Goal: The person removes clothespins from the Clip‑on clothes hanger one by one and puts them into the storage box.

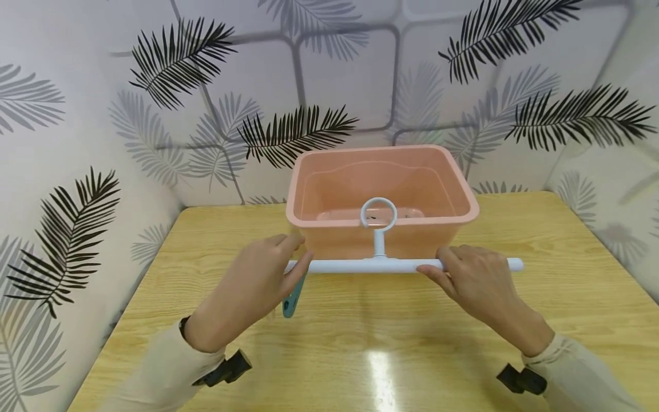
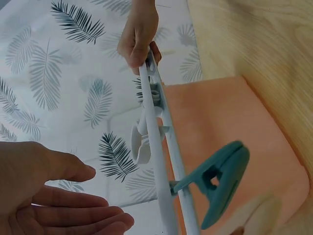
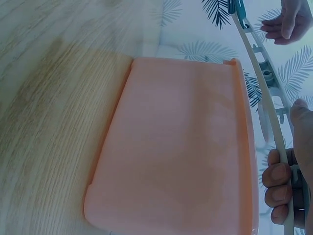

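Note:
A white clip hanger [image 1: 340,266] with a ring hook [image 1: 363,215] is held up level in front of a pink plastic tub [image 1: 381,243]. My right hand [image 1: 473,274] grips its bar near the right end, with fingers [image 3: 278,193] curled round it in the right wrist view. My left hand [image 1: 257,274] is by the bar's left end. In the left wrist view this left hand [image 2: 63,200] has extended fingers and stands apart from the bar. A teal clip [image 2: 225,183] hangs from the hanger at its left end. Beside it is a blurred pale clip [image 2: 259,215].
The tub stands at the back of a wooden table [image 1: 360,332], against a wall [image 1: 350,74] with a leaf pattern. Some small dark bits show on the tub's floor. Black devices [image 1: 229,369] are strapped to both wrists.

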Available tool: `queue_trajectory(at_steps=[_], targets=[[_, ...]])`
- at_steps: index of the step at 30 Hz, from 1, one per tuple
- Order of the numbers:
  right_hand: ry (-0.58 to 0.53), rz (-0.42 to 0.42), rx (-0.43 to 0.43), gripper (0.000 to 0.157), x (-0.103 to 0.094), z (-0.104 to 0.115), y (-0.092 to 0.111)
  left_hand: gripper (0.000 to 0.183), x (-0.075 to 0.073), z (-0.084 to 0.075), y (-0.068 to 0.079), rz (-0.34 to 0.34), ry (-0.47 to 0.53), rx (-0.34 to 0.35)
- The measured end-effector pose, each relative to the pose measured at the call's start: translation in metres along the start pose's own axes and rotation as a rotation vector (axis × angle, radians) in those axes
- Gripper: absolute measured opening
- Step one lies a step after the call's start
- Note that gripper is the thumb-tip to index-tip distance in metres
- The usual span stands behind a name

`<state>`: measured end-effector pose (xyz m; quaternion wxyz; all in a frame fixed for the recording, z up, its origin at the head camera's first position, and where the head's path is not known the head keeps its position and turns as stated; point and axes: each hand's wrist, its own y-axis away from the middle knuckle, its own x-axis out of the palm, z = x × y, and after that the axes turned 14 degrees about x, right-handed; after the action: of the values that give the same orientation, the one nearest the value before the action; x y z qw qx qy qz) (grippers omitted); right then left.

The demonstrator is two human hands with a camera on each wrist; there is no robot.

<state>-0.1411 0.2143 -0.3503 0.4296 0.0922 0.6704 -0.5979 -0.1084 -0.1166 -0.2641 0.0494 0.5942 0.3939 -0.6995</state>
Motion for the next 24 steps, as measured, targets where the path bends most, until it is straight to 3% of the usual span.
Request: queue_trajectory(at_steps=[8, 18, 24], targets=[[0.006, 0.0, 0.003, 0.058, -0.002, 0.002, -0.002, 0.013, 0.01, -0.022, 0.031, -0.101, 0.032, -0.093], [0.014, -0.032, -0.02, 0.058, -0.002, 0.003, -0.005, 0.016, 0.033, -0.031, 0.055, -0.072, 0.022, -0.275], [-0.012, -0.036, -0.011, 0.057, -0.002, 0.005, -0.005, 0.028, 0.035, -0.031, 0.059, 0.027, 0.045, -0.406]])
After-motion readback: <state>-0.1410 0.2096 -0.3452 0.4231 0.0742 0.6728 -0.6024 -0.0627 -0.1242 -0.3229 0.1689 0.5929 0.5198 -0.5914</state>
